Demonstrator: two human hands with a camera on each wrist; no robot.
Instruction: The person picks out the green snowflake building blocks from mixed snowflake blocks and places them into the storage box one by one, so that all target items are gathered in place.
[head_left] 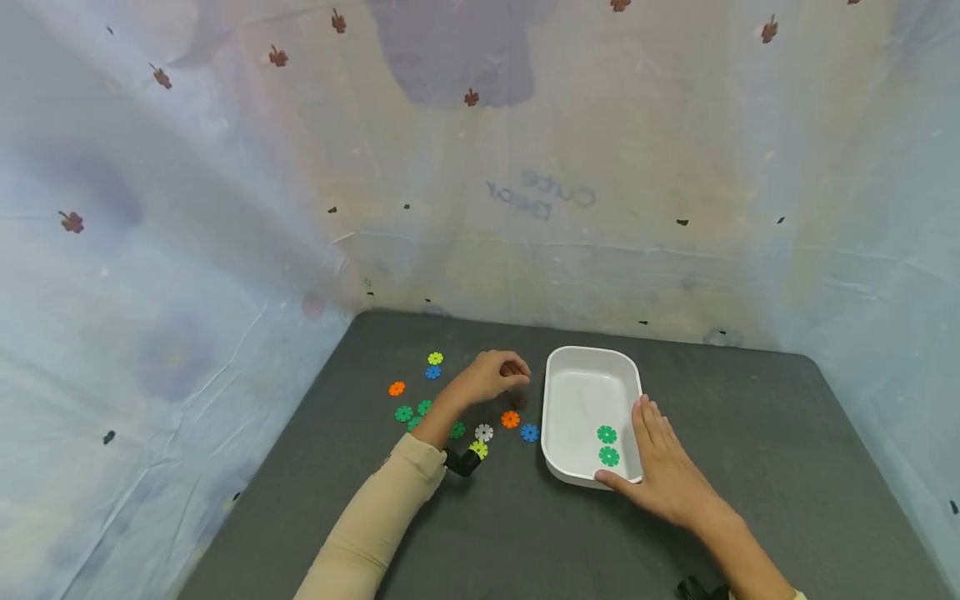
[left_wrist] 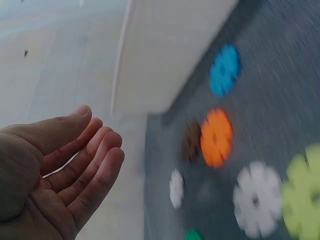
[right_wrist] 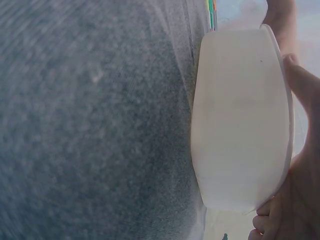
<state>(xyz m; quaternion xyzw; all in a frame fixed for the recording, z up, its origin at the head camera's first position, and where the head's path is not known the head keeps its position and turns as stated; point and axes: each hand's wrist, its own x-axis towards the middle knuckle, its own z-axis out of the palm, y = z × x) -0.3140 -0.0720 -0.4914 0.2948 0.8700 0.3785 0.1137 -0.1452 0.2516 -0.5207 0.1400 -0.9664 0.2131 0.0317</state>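
Observation:
My left hand (head_left: 491, 377) hovers over the table left of the white tray (head_left: 592, 363), fingers loosely bent, and the left wrist view shows nothing in its grasp. Below it lie flower-shaped discs: a brown disc (left_wrist: 191, 142), an orange disc (head_left: 511, 419), a blue disc (head_left: 529, 432) and a white disc (head_left: 484, 432). Two green discs (head_left: 608, 456) rest inside the tray near its front right. My right hand (head_left: 667, 475) rests on the tray's near right corner, with straight fingers along the right rim and the thumb at the front rim.
Further left are an orange disc (head_left: 397, 388), a blue disc (head_left: 433, 372), a yellow disc (head_left: 435, 358) and several green discs (head_left: 403, 413). Another yellow disc (head_left: 478, 450) is by the left wrist. A patterned curtain (head_left: 525, 275) hangs behind the dark grey table (head_left: 750, 433).

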